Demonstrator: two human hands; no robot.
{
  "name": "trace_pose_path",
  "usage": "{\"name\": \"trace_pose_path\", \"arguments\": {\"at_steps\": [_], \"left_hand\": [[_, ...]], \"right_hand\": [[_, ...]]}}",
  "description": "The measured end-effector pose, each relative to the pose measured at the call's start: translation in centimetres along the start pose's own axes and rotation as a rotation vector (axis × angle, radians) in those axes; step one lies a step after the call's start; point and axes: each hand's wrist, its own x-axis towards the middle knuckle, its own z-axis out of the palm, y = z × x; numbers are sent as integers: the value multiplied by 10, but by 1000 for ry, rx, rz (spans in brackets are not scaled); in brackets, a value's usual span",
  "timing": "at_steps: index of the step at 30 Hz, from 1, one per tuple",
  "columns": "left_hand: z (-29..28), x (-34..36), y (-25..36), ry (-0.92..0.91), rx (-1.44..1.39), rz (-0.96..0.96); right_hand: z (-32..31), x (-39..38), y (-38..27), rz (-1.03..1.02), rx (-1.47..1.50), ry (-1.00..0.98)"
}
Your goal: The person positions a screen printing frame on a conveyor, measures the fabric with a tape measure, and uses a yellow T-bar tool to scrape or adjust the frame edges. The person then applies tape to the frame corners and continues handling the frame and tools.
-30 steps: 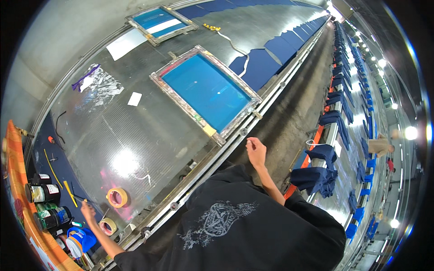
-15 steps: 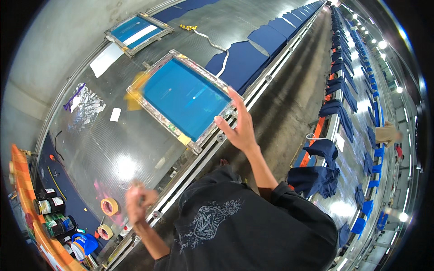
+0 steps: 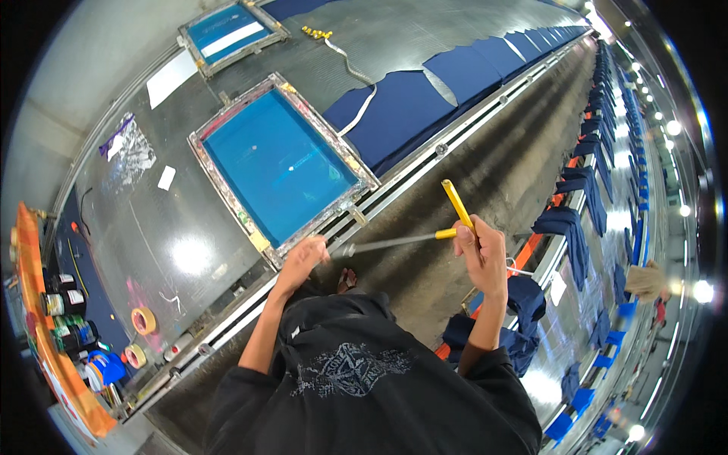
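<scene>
At our far left we see an orange board [image 3: 72,387] beside dark ink jars [image 3: 70,303], with two rolls of tape [image 3: 151,321] at the near end of the metal tabletop [image 3: 136,239]. Further along lie crinkled foil [image 3: 138,152], a small white card [image 3: 166,178] and two framed blue screens [image 3: 280,167], the farther one crossed by a white strip.

Our left hand [image 3: 302,262] is just in front of the nearer screen's lower corner, its fingers curled in; motion blur means we cannot tell whether it grips anything. Just beside it ends the grey, thin, straight shaft of a yellow-handled tool [image 3: 447,234], which runs rightward over the floor gap to our right hand [image 3: 483,254].

That hand is closed around the tool's yellow part. A smooth, bright yellow stick [image 3: 456,203] with a blunt end slants up from the same grip; we cannot tell whether the two are joined. The shaft is smeared, with a paler lump near its left end.

Navy fabric pieces [image 3: 402,117] lie behind the screen. To our right, more navy cloth [image 3: 565,224] drapes over a second table.
</scene>
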Motion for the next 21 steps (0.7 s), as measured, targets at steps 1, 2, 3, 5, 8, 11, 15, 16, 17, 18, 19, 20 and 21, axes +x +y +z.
{"name": "trace_pose_path", "arguments": {"at_steps": [1, 2, 3, 5, 8, 11, 15, 16, 17, 18, 19, 20, 21], "left_hand": [[9, 12, -5, 246, 154, -37], [10, 23, -6, 265, 374, 18], [8, 34, -8, 278, 598, 78], [3, 47, -24, 249, 903, 103], [12, 55, -44, 160, 1145, 152], [8, 57, -49, 160, 1148, 144], [10, 57, -54, 215, 1139, 192], [9, 58, -53, 219, 1152, 195], [6, 60, -53, 231, 1147, 239], [5, 59, -52, 215, 1145, 230], [5, 57, -52, 198, 1143, 223], [4, 56, -52, 186, 1144, 212], [1, 56, -54, 211, 1131, 244]], "right_hand": [[2, 5, -4, -1, -120, 56], [8, 13, -8, -25, -191, 88], [17, 22, -11, -53, -262, 127], [38, 44, -13, -92, -373, 145], [64, 70, -2, -130, -503, 99], [85, 87, 0, -154, -548, 58], [107, 102, 1, -139, -587, 1], [112, 106, 5, -140, -594, -10], [118, 108, 9, -125, -598, -5], [123, 110, 13, -110, -603, 0], [126, 112, 13, -96, -609, 6], [129, 115, 11, -54, -610, 10], [130, 118, 7, -11, -612, 14]]}}
